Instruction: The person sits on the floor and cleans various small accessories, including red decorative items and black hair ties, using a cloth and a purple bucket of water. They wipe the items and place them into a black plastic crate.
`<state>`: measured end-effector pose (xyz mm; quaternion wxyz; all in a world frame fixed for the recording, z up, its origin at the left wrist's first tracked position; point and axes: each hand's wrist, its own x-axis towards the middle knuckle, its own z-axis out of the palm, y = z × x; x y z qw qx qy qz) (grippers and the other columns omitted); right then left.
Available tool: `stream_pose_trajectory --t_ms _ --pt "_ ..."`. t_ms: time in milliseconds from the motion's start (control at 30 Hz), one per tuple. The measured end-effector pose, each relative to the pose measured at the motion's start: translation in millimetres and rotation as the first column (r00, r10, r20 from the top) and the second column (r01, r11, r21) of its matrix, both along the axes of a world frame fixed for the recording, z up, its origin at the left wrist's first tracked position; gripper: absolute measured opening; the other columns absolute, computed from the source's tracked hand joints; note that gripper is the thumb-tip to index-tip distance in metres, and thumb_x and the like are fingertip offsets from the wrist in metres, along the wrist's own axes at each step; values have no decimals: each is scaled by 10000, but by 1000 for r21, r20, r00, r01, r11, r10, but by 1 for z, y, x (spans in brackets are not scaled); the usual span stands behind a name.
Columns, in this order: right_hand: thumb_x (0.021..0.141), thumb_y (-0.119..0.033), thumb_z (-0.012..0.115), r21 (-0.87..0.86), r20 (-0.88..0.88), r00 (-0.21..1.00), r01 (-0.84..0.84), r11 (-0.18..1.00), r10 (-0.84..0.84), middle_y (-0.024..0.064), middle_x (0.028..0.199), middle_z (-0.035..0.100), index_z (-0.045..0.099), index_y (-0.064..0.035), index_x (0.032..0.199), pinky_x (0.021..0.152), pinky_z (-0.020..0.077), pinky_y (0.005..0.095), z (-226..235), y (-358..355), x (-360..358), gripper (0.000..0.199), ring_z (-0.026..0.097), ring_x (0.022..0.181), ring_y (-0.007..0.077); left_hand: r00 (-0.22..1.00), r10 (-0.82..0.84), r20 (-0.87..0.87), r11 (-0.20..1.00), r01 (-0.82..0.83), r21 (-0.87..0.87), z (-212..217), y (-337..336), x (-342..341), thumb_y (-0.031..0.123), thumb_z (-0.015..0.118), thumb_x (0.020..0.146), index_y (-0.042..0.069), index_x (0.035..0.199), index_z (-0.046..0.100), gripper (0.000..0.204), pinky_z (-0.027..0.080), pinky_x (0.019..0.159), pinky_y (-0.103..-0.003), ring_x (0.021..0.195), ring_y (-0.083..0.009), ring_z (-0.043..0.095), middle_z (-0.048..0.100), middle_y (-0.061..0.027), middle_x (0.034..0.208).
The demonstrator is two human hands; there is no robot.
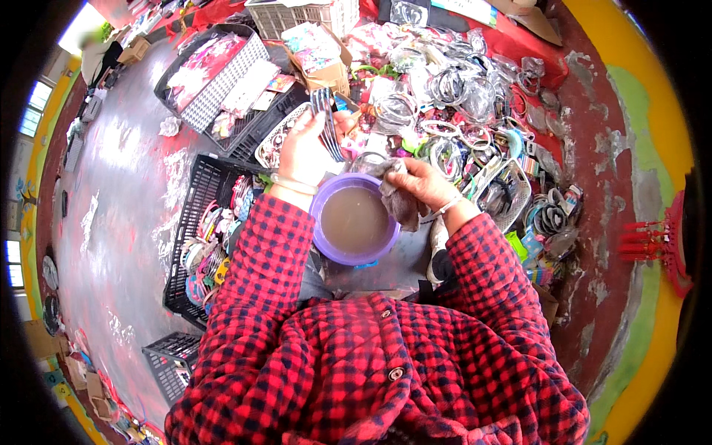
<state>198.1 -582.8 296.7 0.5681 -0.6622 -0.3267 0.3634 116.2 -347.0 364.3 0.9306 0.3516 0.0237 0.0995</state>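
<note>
Both hands were raised above a purple basin (354, 256) of murky brown water that sat at the centre of the view, between the forearms in red-and-black checked sleeves (261, 245). Left hand (305, 152), at 11 o'clock from the basin, was closed around a bundle of thin dark hairbands (325, 119), its fingers wrapped about their lower arcs while the upper ends fanned out toward 12 o'clock. Right hand (421, 183), at 1 o'clock from the basin, was clenched on a grey cloth (399, 199), which hung crumpled over the basin's rim. A pale bangle (294, 183) circled the left wrist.

Surroundings: a black plastic crate (194, 222) holding coloured hairbands lay at 9 o'clock; a white basket (276, 133) sat behind the left hand; a heap of loose and bagged hair accessories (460, 104) spread from 12 to 3 o'clock; a second white basket (512, 194) of dark pieces rested at 3 o'clock. Grey floor (119, 222) extended toward 9 o'clock.
</note>
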Motion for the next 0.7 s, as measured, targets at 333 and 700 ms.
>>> stream_pose_trajectory --t_ms 333,700 --pt "799 -32 575 352 -462 828 501 791 -319 29 971 606 559 -26 1079 754 452 250 78 -12 5 280 566 840 107 925 -332 -185 856 378 354 -17 -46 -3 -14 503 800 -4 1117 513 318 451 754 -263 911 -129 547 571 -60 1023" --pt "666 8 589 182 309 830 428 885 -464 126 947 551 580 1 948 776 443 324 55 11 -16 282 544 890 274 824 -481 -300 788 556 264 -38 -68 -13 -45 525 776 -3 1004 562 234 444 705 -239 789 -72 516 566 -8 861"
